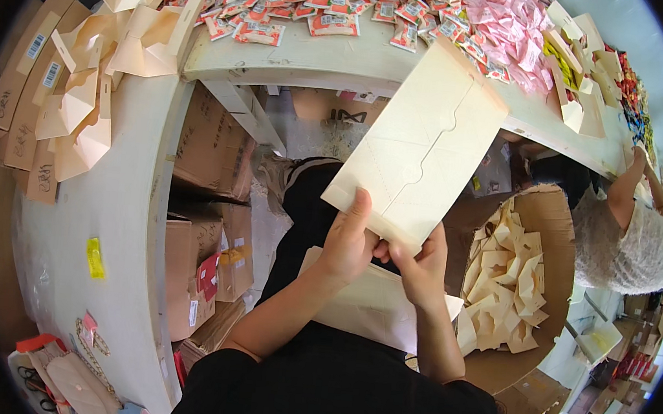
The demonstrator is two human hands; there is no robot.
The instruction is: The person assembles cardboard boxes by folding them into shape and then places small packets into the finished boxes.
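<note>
A flat cream cardboard box blank (417,137) with a wavy seam down its face is held up in front of me, tilted to the right. My left hand (349,241) grips its lower left edge with the thumb on top. At the lower right corner, my right hand (423,268) pinches the same edge. More flat cardboard blanks (364,304) rest on my lap beneath my forearms. To the right of my lap, a big brown carton (558,256) holds several folded cream boxes (505,287).
Small red-and-white packets (325,5) and pink packets (509,30) cover the far table. Folded boxes (90,91) and long cartons (23,79) line the left table (124,206), with a yellow packet (95,257) and a handbag (77,380). Another person (630,239) works at right.
</note>
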